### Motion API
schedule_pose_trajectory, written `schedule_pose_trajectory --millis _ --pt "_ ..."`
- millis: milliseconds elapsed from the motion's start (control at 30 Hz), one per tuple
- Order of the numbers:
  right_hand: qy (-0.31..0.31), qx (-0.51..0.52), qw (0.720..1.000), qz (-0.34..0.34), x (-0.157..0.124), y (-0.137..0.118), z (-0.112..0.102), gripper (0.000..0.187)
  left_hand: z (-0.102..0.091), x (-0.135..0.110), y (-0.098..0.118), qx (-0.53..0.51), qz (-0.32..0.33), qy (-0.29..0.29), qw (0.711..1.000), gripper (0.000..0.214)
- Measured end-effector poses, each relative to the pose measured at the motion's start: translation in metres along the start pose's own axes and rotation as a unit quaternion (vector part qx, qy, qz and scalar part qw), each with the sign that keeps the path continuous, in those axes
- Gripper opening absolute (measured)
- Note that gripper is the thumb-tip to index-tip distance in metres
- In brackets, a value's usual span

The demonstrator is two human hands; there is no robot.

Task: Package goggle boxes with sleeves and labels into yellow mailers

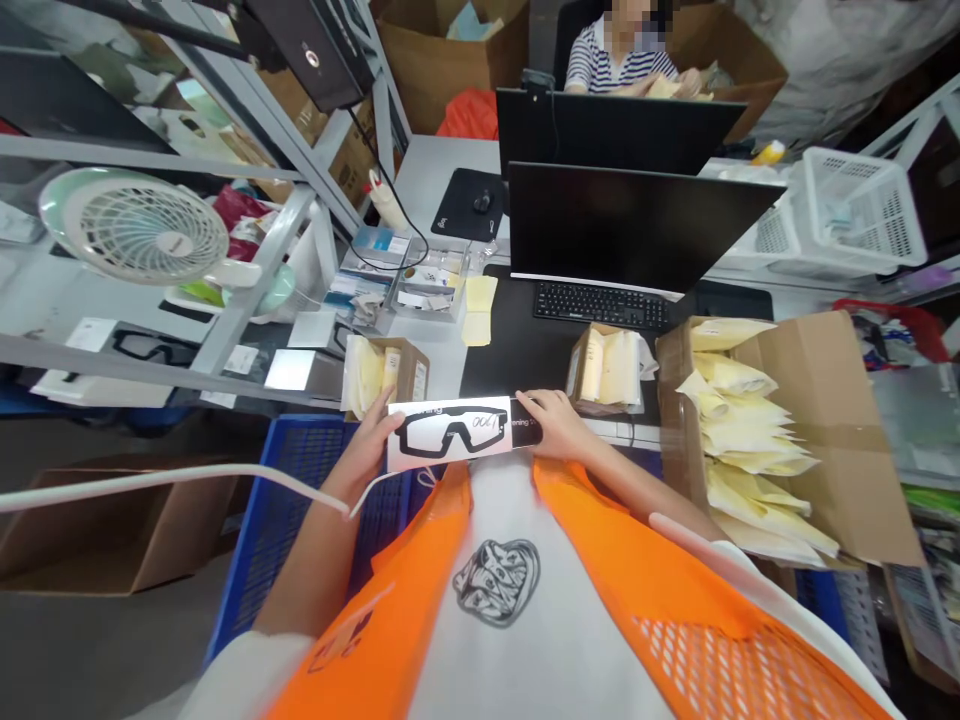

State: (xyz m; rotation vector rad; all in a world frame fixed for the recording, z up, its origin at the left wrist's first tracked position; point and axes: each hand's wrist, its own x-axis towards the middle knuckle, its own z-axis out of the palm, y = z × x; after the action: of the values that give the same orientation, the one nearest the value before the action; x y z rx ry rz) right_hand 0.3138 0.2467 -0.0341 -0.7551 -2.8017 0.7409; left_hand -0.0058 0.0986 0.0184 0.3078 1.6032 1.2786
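Note:
Both my hands hold a long white box (457, 432) printed with black glasses, level in front of my chest at the desk's front edge. My left hand (367, 448) grips its left end, fingers wrapped over the top edge. Over the dark right end of the box my right hand (553, 422) is closed. Below the box are my orange vest and white shirt.
A blue crate (300, 500) stands at lower left. Small cardboard boxes of yellow packets (382, 375) (611, 368) flank a black desk mat, keyboard (600, 303) and monitor (637, 225). A large carton of yellow packets (787, 430) is right. A fan (135, 228) sits on shelving; a person (622, 60) works opposite.

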Motion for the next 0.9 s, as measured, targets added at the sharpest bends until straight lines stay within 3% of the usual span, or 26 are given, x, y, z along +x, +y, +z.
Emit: schedule_pose_trajectory --millis 100,233,333,400,467,567,633,700,800,900 --pt "0.0 0.0 1.0 0.01 0.006 0.001 0.002 0.105 0.013 0.016 -0.001 0.019 0.004 -0.001 1.0 0.083" --pt "-0.007 0.009 1.0 0.001 0.012 -0.005 0.002 0.114 0.027 0.033 -0.003 0.02 -0.013 -0.046 0.999 0.091" --pt "0.003 0.035 0.999 0.009 0.008 -0.004 -0.012 0.121 0.026 0.033 -0.003 -0.011 -0.029 -0.049 0.998 0.095" --pt "0.045 0.08 0.995 0.034 0.001 0.004 -0.024 0.115 0.018 0.028 -0.005 -0.041 -0.044 -0.055 0.997 0.093" --pt "0.127 0.158 0.975 0.095 -0.005 0.014 -0.031 0.102 0.011 0.023 -0.007 -0.075 -0.045 -0.067 0.994 0.09" --pt "0.199 0.318 0.909 0.183 -0.006 0.02 -0.026 0.094 0.011 0.021 -0.012 -0.113 -0.029 -0.084 0.99 0.092" --pt "0.187 0.399 0.877 0.193 0.001 0.013 -0.016 0.097 0.022 0.022 -0.014 -0.118 -0.037 -0.089 0.988 0.1" --pt "0.175 0.437 0.865 0.176 0.011 0.0 -0.008 0.104 0.038 0.025 -0.016 -0.118 -0.052 -0.094 0.987 0.105" --pt "0.165 0.443 0.867 0.155 0.025 -0.013 -0.005 0.113 0.06 0.028 -0.017 -0.109 -0.053 -0.118 0.986 0.106" --pt "0.141 0.435 0.877 0.146 0.03 -0.008 -0.012 0.109 0.07 0.035 -0.019 -0.076 -0.041 -0.142 0.986 0.101"
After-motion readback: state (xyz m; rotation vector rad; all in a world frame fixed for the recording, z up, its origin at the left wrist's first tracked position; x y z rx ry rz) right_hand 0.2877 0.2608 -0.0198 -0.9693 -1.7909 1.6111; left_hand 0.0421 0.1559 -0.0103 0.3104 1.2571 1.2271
